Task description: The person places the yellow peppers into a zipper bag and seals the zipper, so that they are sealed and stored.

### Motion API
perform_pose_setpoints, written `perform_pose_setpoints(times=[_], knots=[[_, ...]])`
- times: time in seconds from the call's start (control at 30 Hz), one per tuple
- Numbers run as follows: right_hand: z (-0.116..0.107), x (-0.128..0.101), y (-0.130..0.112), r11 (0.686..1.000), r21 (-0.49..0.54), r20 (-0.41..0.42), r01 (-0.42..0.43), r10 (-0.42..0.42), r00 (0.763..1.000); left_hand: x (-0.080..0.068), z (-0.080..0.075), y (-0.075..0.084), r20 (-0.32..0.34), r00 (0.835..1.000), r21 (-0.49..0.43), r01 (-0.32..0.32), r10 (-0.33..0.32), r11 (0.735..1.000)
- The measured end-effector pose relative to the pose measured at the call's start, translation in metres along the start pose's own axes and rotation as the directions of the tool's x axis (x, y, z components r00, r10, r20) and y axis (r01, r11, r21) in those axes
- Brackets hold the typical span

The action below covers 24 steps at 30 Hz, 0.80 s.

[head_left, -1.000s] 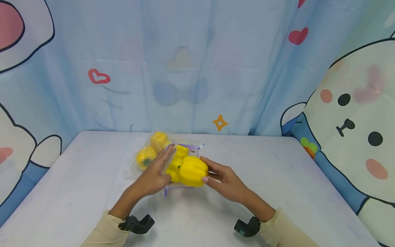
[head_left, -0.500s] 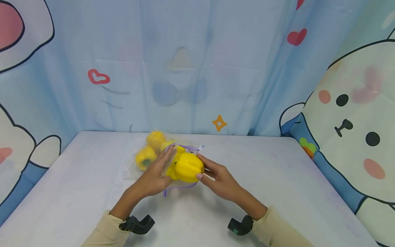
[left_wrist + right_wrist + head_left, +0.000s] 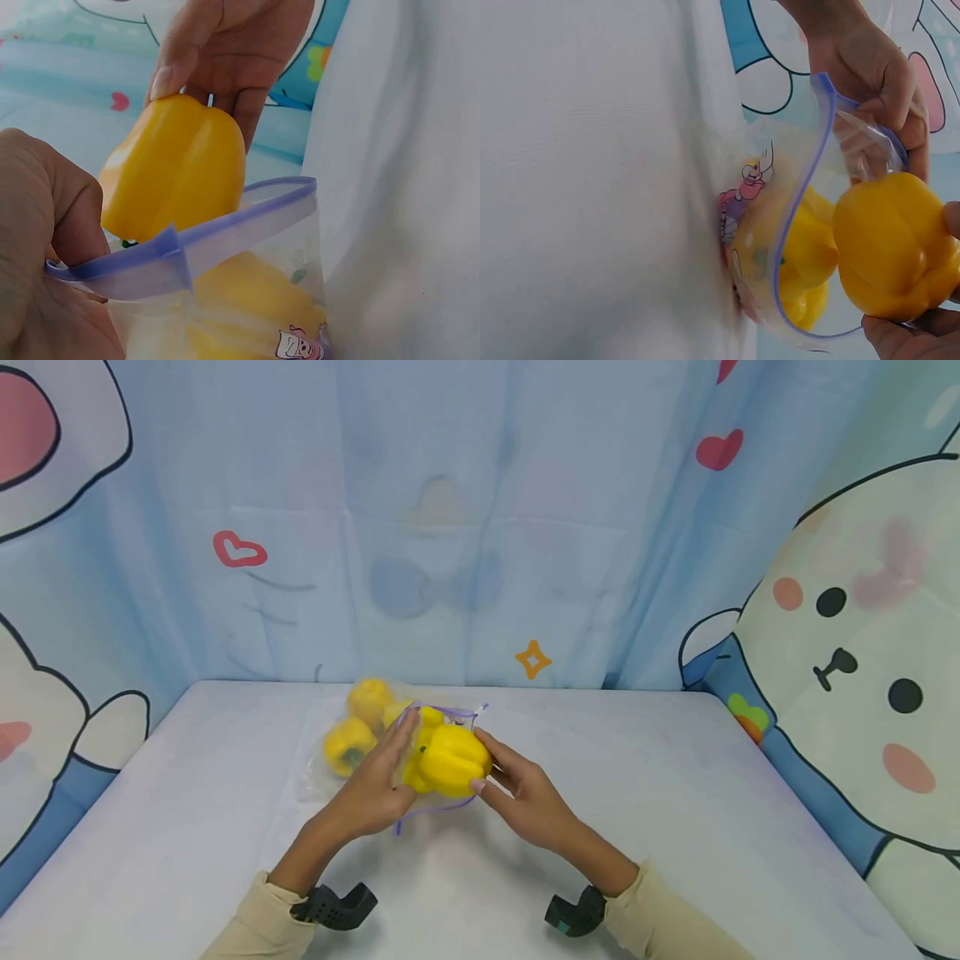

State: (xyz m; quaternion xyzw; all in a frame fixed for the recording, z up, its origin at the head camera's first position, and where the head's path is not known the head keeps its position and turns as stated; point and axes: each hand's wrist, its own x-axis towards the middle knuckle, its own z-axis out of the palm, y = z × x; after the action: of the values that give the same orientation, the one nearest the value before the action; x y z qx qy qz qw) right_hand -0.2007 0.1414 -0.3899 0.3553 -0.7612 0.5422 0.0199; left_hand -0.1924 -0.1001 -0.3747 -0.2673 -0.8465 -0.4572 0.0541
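A yellow bell pepper (image 3: pixel 454 762) is held at its blunt end by my right hand (image 3: pixel 525 793), stem side toward the bag. It sits at the mouth of a clear zip bag (image 3: pixel 786 225) with a purple rim, partly inside the opening as the left wrist view shows. My left hand (image 3: pixel 378 785) pinches the bag's rim between thumb and curled fingers, keeping the mouth apart. Inside the bag lie other yellow peppers (image 3: pixel 808 240). Two more peppers show through the plastic at the back left, one pepper (image 3: pixel 348 746) with its green stem facing me.
The bag lies on a white-covered table (image 3: pixel 645 793). Behind the table hangs a blue curtain (image 3: pixel 420 527) printed with cartoon animals and hearts. A black wrist camera (image 3: pixel 334 907) is strapped on the left wrist, another black camera (image 3: pixel 576 912) on the right.
My right hand has moved left with the pepper, bringing it closer to the left hand and into the bag's mouth. The bagged peppers have shifted slightly left. My left hand has barely moved.
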Motion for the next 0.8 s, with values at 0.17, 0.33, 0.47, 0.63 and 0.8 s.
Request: perform_pose_setpoints(times=[0.17,0.33,0.47,0.63,0.8], knots=[[-0.002,0.004,-0.003,0.999,-0.042,-0.070,0.023,-0.026,0.997,0.001,-0.002,0.001,-0.009,1.000,0.002,0.001,-0.001,1.000],[0.002,0.009,-0.009,0.998,-0.064,-0.095,0.010,-0.016,0.995,0.001,-0.002,0.002,-0.009,1.000,0.006,-0.013,0.013,1.000],[0.007,0.013,-0.010,0.997,-0.076,-0.087,-0.033,0.026,0.996,0.000,-0.001,0.004,-0.014,0.999,0.022,-0.038,0.038,0.999],[0.011,0.017,-0.010,0.993,-0.105,-0.100,-0.052,0.042,0.994,-0.001,-0.002,0.007,-0.015,0.998,0.045,-0.065,0.066,0.997],[0.015,0.020,-0.011,0.991,-0.137,-0.129,-0.011,-0.007,0.992,-0.001,-0.002,0.008,-0.025,0.995,0.057,-0.090,0.092,0.994]])
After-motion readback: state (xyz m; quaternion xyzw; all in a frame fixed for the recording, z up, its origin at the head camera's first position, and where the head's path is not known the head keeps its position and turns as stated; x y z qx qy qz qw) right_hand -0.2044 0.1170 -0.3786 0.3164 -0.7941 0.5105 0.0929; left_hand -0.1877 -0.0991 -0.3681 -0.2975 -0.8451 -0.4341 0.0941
